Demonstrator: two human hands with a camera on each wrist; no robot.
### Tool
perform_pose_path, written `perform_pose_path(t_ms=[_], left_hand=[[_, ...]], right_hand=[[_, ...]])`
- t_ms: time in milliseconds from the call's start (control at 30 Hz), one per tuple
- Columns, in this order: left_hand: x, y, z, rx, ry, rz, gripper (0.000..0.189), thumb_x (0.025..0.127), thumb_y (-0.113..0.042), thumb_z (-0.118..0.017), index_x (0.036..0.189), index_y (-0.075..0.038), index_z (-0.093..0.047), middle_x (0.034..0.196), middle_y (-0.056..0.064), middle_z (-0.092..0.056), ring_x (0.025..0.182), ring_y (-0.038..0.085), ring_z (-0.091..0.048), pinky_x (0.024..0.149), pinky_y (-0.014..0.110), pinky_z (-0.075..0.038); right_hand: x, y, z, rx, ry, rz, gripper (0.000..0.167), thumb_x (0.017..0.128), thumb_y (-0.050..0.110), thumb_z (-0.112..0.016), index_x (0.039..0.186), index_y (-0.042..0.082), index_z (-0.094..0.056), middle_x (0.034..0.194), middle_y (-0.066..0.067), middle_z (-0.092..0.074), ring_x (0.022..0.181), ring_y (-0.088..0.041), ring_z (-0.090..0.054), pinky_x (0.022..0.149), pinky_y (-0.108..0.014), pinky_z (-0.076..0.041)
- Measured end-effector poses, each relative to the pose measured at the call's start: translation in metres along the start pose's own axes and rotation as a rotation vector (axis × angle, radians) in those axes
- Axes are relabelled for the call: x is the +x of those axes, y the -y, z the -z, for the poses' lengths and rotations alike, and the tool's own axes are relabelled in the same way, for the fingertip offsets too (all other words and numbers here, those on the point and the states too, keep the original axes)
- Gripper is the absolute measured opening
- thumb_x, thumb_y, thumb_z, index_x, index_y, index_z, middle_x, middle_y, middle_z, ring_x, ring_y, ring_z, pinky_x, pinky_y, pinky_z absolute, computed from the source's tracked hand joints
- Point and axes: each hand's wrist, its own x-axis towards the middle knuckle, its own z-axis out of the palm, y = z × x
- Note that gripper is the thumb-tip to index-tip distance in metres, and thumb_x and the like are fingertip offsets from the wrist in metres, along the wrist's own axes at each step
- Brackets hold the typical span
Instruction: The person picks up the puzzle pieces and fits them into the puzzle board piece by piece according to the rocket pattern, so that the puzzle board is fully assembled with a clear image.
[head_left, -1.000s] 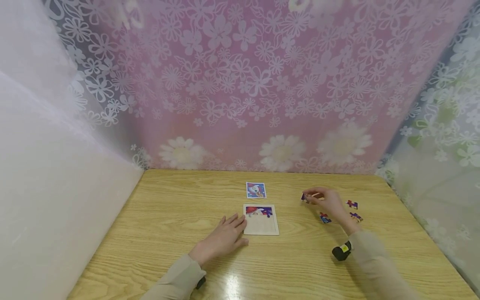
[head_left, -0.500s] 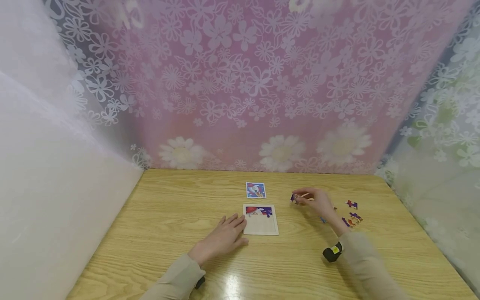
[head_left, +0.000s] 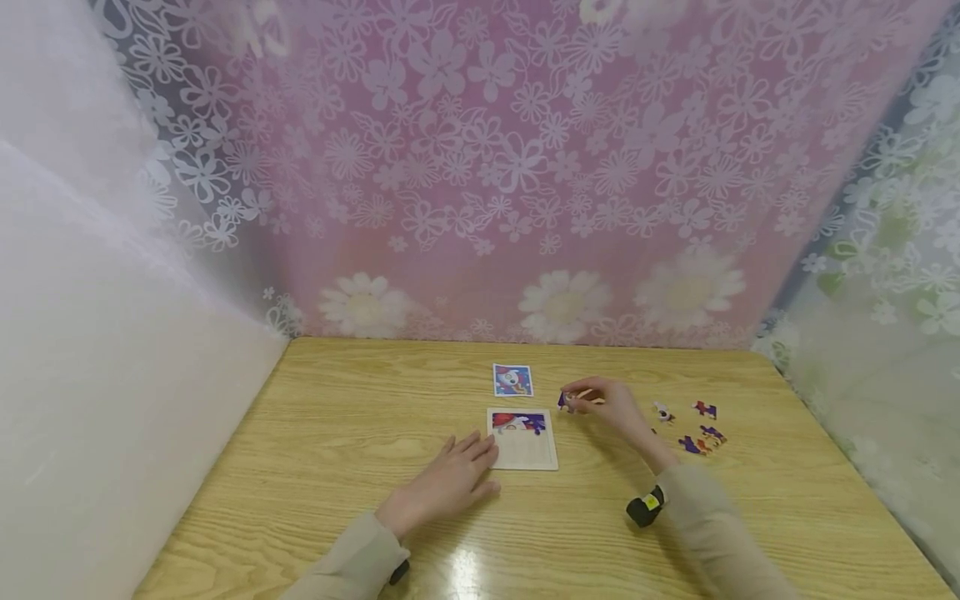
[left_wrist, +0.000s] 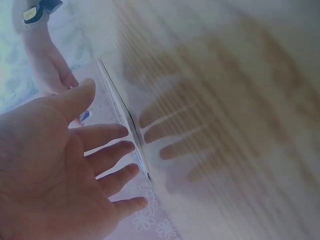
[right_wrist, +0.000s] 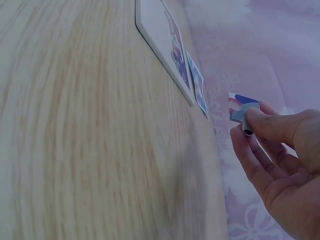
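Note:
A white puzzle tray (head_left: 525,454) lies on the wooden table, with joined pieces filling its upper part. My left hand (head_left: 444,482) rests with straight fingers at the tray's left edge; in the left wrist view the fingertips (left_wrist: 131,146) touch or nearly touch that edge. Between thumb and fingers my right hand (head_left: 611,410) pinches a jigsaw puzzle piece (right_wrist: 243,107), purple, white and red, raised above the table to the right of the tray. Behind the tray lies a small square picture card (head_left: 513,381) of a white cartoon figure in red.
Several loose puzzle pieces lie on the right of the table, among them a red and purple one (head_left: 704,409) and a white one (head_left: 663,412). Flowered cloth (head_left: 480,167) hangs behind the table's far edge. A pale wall (head_left: 112,358) stands at the left.
My right hand has moved left with the puzzle piece, closer to the tray, uncovering loose pieces behind it. The left hand has stayed at the tray's edge.

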Motion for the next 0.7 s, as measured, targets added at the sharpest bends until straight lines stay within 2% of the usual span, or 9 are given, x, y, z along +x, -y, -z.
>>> perform_pose_path(t_ms=[233, 433, 700], left_hand=[[-0.004, -0.003, -0.002, 0.012, 0.015, 0.003, 0.062, 0.105, -0.044, -0.05, 0.154, -0.006, -0.042, 0.163, 0.011, -0.034, 0.152, 0.033, -0.026, 0.122, 0.06, -0.02], [-0.006, -0.005, -0.003, 0.043, -0.002, -0.011, 0.062, 0.105, -0.043, -0.051, 0.153, -0.004, -0.043, 0.161, 0.013, -0.036, 0.151, 0.035, -0.028, 0.121, 0.06, -0.023], [-0.009, -0.005, -0.006, 0.074, 0.018, 0.002, 0.065, 0.105, -0.045, -0.05, 0.155, -0.005, -0.04, 0.163, 0.011, -0.033, 0.152, 0.033, -0.026, 0.121, 0.059, -0.023]], right_hand=[[0.004, 0.011, -0.013, 0.032, 0.037, 0.011, 0.021, 0.093, 0.011, -0.074, 0.114, 0.01, -0.077, 0.11, -0.013, -0.074, 0.09, -0.026, -0.072, 0.073, -0.039, -0.062], [0.008, 0.019, -0.027, 0.042, 0.08, 0.026, 0.021, 0.092, 0.012, -0.076, 0.112, 0.011, -0.078, 0.108, -0.01, -0.075, 0.09, -0.025, -0.072, 0.073, -0.035, -0.062], [0.011, 0.032, -0.047, 0.07, 0.156, 0.005, 0.02, 0.091, 0.017, -0.077, 0.11, 0.012, -0.078, 0.105, -0.009, -0.076, 0.089, -0.02, -0.073, 0.069, -0.032, -0.061]])
